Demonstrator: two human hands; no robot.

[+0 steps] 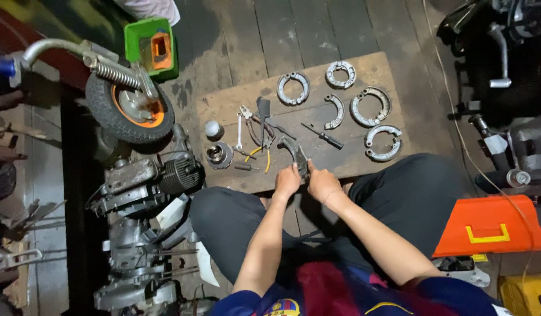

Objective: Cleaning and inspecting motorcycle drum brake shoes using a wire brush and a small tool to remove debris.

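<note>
Both hands meet over the near edge of a wooden board (pixel 364 73) on the floor. My left hand (pixel 287 180) and my right hand (pixel 321 181) grip the same curved metal brake shoe (pixel 295 153), which points away from me. Farther out on the board lie several more brake shoes, some paired into rings (pixel 293 88) (pixel 370 106) (pixel 383 143). Just left of my hands lie pliers with yellow handles (pixel 260 153), a spanner (pixel 239 130) and a black screwdriver (pixel 323 136).
A stripped scooter engine and frame (pixel 143 193) with a small wheel (pixel 125 108) lies at the left. A round metal part (pixel 218 155) sits at the board's left edge. An orange toolbox (pixel 487 225) stands at my right; a green box (pixel 150 47) sits beyond.
</note>
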